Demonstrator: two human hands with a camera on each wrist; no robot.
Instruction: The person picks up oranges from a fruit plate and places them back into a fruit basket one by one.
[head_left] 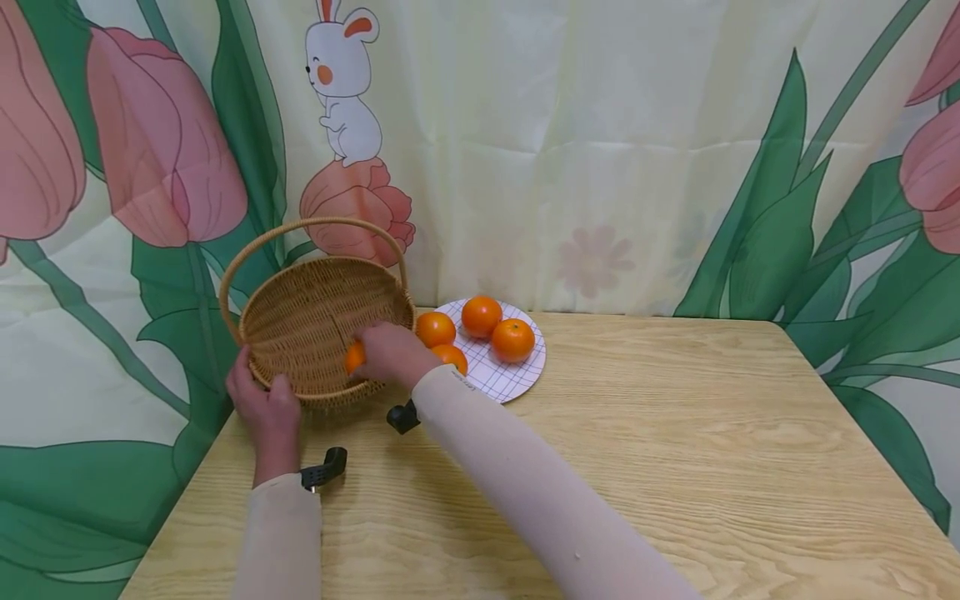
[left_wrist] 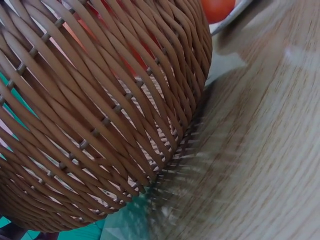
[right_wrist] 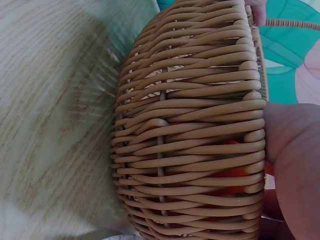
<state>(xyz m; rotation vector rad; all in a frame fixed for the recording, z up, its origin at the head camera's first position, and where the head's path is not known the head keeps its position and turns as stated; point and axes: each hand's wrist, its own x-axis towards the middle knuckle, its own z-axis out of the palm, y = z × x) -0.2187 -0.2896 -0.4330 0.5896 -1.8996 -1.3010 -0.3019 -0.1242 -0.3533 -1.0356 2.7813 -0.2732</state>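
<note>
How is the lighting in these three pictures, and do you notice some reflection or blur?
Head view: even, soft light, with a faint shadow below the basket; left wrist: dimmer, the glossy table mirroring the basket in blurry streaks; right wrist: similar blurry reflection on the table, and the right hand looks slightly soft.

Head view, as received at my remote station: bright, even light, soft shadow beneath the basket (head_left: 318,304); in both wrist views, I see duller tones and pale glare on the tabletop (left_wrist: 270,150)
</note>
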